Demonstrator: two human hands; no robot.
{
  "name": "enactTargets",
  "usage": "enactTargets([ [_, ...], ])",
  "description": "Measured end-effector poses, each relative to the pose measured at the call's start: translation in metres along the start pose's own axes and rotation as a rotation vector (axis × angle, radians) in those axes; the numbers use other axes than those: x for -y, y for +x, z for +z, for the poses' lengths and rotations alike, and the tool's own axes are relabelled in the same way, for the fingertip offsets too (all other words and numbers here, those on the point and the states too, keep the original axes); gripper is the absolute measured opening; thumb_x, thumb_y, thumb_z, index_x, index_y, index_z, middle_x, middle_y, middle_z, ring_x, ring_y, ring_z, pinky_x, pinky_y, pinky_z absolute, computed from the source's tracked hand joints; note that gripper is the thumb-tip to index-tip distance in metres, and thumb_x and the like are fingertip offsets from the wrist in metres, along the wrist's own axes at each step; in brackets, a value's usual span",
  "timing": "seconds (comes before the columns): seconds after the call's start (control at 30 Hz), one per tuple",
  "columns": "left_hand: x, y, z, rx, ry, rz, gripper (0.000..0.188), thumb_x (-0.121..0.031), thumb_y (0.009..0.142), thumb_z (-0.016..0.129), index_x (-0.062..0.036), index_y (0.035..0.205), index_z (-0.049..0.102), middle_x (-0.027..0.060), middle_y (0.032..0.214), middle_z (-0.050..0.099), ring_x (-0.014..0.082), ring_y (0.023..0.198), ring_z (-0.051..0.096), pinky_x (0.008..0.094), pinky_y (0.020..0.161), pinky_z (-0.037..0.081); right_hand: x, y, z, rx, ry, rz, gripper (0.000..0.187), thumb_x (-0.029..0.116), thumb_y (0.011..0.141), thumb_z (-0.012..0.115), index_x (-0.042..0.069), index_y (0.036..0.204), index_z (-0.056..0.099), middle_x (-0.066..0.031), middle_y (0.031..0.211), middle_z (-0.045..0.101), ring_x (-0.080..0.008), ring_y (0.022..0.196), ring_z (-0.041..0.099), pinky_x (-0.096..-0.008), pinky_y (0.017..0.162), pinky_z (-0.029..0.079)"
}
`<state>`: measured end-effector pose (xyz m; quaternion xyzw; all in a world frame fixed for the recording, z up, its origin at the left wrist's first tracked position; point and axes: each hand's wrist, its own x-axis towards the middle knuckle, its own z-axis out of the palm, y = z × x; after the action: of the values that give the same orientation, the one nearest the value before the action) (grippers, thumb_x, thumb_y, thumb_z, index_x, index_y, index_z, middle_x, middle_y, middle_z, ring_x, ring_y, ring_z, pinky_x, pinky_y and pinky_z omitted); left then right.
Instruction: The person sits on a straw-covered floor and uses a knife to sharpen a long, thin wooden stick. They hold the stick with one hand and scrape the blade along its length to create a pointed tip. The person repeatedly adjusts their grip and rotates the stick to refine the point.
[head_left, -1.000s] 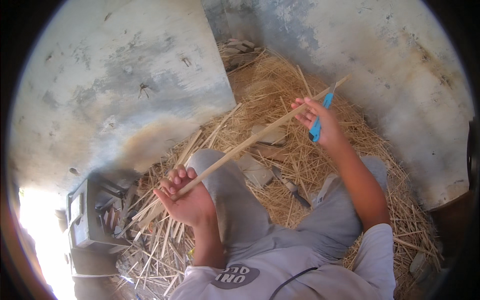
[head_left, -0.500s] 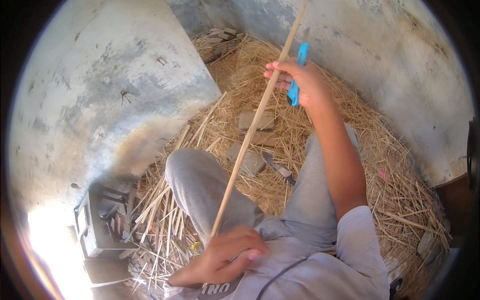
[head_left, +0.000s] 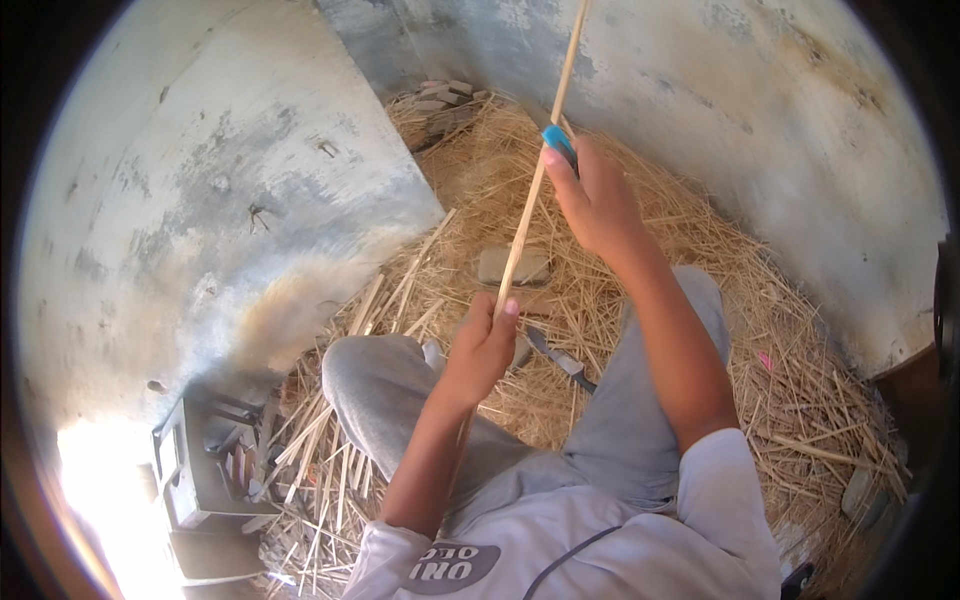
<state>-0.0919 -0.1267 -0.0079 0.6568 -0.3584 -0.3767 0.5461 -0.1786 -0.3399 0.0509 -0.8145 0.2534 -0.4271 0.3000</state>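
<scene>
A long pale strip, which looks like split bamboo (head_left: 527, 212), slants up and away past the top edge of the view. My left hand (head_left: 481, 352) is closed round it above my lap, with the thumb lying along the strip. Farther up, my right hand (head_left: 600, 200) grips a blue utility knife (head_left: 559, 143), its end pressed against the strip. The knife's blade cannot be made out. On the ground between my knees lies a dark-bladed knife (head_left: 560, 357), beside a flat stone block (head_left: 513, 267).
Shavings and thin strips (head_left: 800, 400) cover the ground all round me. Stained walls (head_left: 200, 180) close in on the left and right. A grey metal box (head_left: 205, 465) stands at the lower left. Stacked pieces (head_left: 440, 105) lie in the far corner.
My left hand has moved up from my lap and now grips the strip farther along. The right hand has turned, bringing the utility knife against the strip.
</scene>
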Motion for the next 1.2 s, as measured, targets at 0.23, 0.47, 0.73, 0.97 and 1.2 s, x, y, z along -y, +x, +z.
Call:
enactTargets([
  [0.23, 0.002, -0.008, -0.019, 0.008, -0.36, 0.09, 0.025, -0.033, 0.108, 0.04, -0.0124, 0.095, 0.043, -0.0032, 0.069, 0.037, 0.005, 0.048, 0.034, 0.021, 0.04, 0.023, 0.028, -0.049, 0.017, 0.312, -0.022, -0.268, 0.027, 0.029, 0.102, 0.051, 0.003, 0.108, 0.057, -0.0159, 0.075, 0.062, -0.0345, 0.064, 0.063, -0.0437, 0.056, 0.046],
  [0.47, -0.002, -0.008, -0.036, -0.07, -0.427, 0.121, 0.027, -0.034, 0.108, 0.039, -0.0122, 0.095, 0.045, -0.0039, 0.067, 0.036, 0.0039, 0.046, 0.031, 0.0202, 0.038, 0.021, 0.033, -0.086, 0.032, 0.265, -0.189, -0.433, 0.032, 0.034, 0.101, 0.054, 0.002, 0.101, 0.055, -0.0159, 0.069, 0.06, -0.0327, 0.059, 0.062, -0.0417, 0.052, 0.047],
  [0.73, 0.003, -0.004, -0.02, -0.111, -0.285, 0.215, 0.026, -0.034, 0.108, 0.04, -0.0118, 0.096, 0.046, -0.0042, 0.067, 0.04, 0.0022, 0.047, 0.032, 0.0191, 0.04, 0.023, 0.028, -0.084, 0.032, 0.325, -0.322, -0.401, 0.036, 0.037, 0.101, 0.053, 0.002, 0.094, 0.053, -0.013, 0.054, 0.054, -0.0316, 0.047, 0.059, -0.0397, 0.044, 0.043],
  [0.97, 0.017, 0.002, -0.014, -0.195, -0.078, 0.295, 0.029, -0.031, 0.109, 0.04, -0.0084, 0.092, 0.047, -0.0032, 0.065, 0.044, 0.0034, 0.049, 0.038, 0.0205, 0.042, 0.03, 0.021, -0.076, 0.034, 0.261, -0.542, -0.469, 0.036, 0.039, 0.1, 0.055, 0.005, 0.089, 0.053, -0.0096, 0.051, 0.053, -0.0268, 0.043, 0.057, -0.0376, 0.041, 0.042],
  [1.2, 0.018, 0.007, 0.001, -0.337, 0.17, 0.242, 0.029, -0.03, 0.108, 0.041, -0.0047, 0.096, 0.048, 0.0041, 0.066, 0.051, 0.0125, 0.058, 0.05, 0.0322, 0.055, 0.042, -0.002, -0.057, 0.048, 0.07, -0.582, -0.575, 0.042, 0.045, 0.101, 0.051, 0.008, 0.081, 0.052, -0.0055, 0.052, 0.05, -0.0207, 0.039, 0.05, -0.034, 0.039, 0.039],
])
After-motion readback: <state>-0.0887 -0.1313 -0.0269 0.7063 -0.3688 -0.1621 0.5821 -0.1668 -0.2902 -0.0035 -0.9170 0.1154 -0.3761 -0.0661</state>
